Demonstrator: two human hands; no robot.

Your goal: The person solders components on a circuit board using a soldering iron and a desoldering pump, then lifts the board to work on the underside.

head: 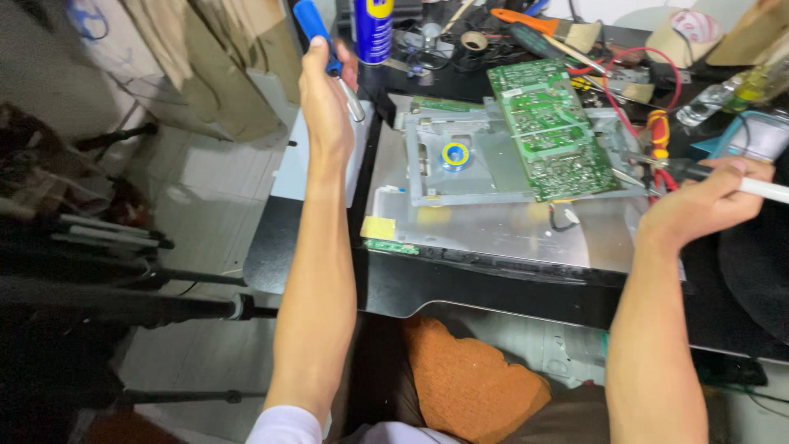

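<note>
My left hand (pixel 325 92) is raised over the left edge of the black table, closed around a blue-handled tool (pixel 316 31) with a clear tip. My right hand (pixel 708 197) grips a pen-shaped tool (pixel 768 190) with a white handle, its dark tip pointing left toward a green circuit board (pixel 549 127). That board lies tilted on a grey metal chassis (pixel 460 177), which rests on a silver panel (pixel 501 230). A small spool with a blue and yellow ring (pixel 454 154) sits on the chassis.
A blue and yellow spray can (pixel 373 29), a paintbrush (pixel 542 23), tape rolls, red wires (pixel 657 136) and clear bottles (pixel 723 97) crowd the back of the table. Tripod legs (pixel 123 288) stand at the left. An orange cushion (pixel 468 378) lies below the table edge.
</note>
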